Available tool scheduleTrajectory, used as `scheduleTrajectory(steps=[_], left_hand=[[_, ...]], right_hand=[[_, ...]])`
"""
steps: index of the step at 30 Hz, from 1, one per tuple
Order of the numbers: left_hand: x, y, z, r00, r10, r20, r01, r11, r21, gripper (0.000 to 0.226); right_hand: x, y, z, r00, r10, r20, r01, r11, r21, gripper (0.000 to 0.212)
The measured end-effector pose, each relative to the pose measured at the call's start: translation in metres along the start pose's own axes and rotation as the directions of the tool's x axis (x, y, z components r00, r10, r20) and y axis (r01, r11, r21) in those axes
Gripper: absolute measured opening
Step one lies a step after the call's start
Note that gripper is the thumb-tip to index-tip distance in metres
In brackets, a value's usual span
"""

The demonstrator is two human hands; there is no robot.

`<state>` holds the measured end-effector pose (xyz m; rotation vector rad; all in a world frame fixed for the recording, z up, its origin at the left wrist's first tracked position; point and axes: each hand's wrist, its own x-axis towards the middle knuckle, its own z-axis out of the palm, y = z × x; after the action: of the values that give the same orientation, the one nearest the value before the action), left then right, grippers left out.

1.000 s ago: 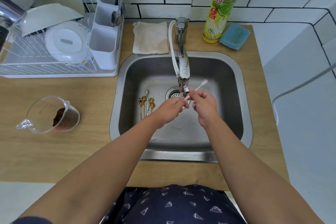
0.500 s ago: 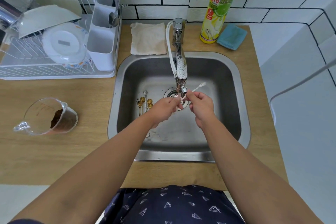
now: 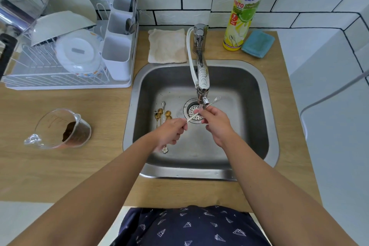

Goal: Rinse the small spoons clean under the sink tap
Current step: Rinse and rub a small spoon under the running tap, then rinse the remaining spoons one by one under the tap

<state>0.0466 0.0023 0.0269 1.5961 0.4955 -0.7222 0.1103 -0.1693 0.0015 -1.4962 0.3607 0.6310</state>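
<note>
A small silver spoon (image 3: 192, 118) is held over the drain (image 3: 191, 110) of the steel sink (image 3: 199, 171), right under the tap spout (image 3: 203, 94). My left hand (image 3: 171, 132) pinches the end of its handle. My right hand (image 3: 216, 121) grips it nearer the bowl, which pokes out past my fingers beside the tap's nozzle. Several small gold and silver spoons (image 3: 162, 115) lie on the sink floor to the left of the drain. A flower-shaped handle end (image 3: 164, 150) shows below my left hand; whether it is held I cannot tell.
A white dish rack (image 3: 60, 82) with bowls and a cutlery holder (image 3: 117, 56) stands at the back left. On the counter's left side lies a tipped glass jug (image 3: 60, 130) holding brown grounds. Behind the sink are a cloth (image 3: 167, 46), a detergent bottle (image 3: 245, 10) and a blue sponge (image 3: 258, 44).
My left hand has slid back toward me along the spoon's handle, so more of the handle shows between my hands. The right hand stays under the tap.
</note>
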Motion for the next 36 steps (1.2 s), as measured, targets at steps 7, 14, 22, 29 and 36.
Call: scheduleTrajectory(steps=[7, 14, 22, 29, 36], left_hand=[[-0.021, -0.02, -0.016, 0.996, 0.06, 0.065, -0.062, 0.997, 0.035, 0.025], [0.01, 0.001, 0.015, 0.963, 0.195, -0.185, -0.165, 0.973, 0.162, 0.034], [0.032, 0.029, 0.035, 0.988, 0.152, -0.011, -0.149, 0.952, -0.268, 0.02], [0.018, 0.007, 0.054, 0.991, 0.135, 0.025, -0.131, 0.985, -0.108, 0.027], [0.025, -0.04, -0.007, 0.942, 0.081, -0.326, 0.119, 0.828, 0.548, 0.024]], right_hand=[[0.004, -0.011, 0.008, 0.998, -0.004, -0.061, 0.013, 0.989, 0.145, 0.024], [-0.004, -0.006, 0.008, 0.991, -0.107, -0.077, 0.11, 0.993, 0.039, 0.019], [0.001, -0.033, -0.026, 0.979, -0.07, -0.189, 0.127, 0.944, 0.303, 0.015], [-0.007, -0.017, 0.009, 0.996, 0.087, -0.005, -0.063, 0.763, 0.643, 0.024], [0.0, -0.01, -0.018, 0.988, 0.153, 0.036, -0.122, 0.603, 0.789, 0.035]])
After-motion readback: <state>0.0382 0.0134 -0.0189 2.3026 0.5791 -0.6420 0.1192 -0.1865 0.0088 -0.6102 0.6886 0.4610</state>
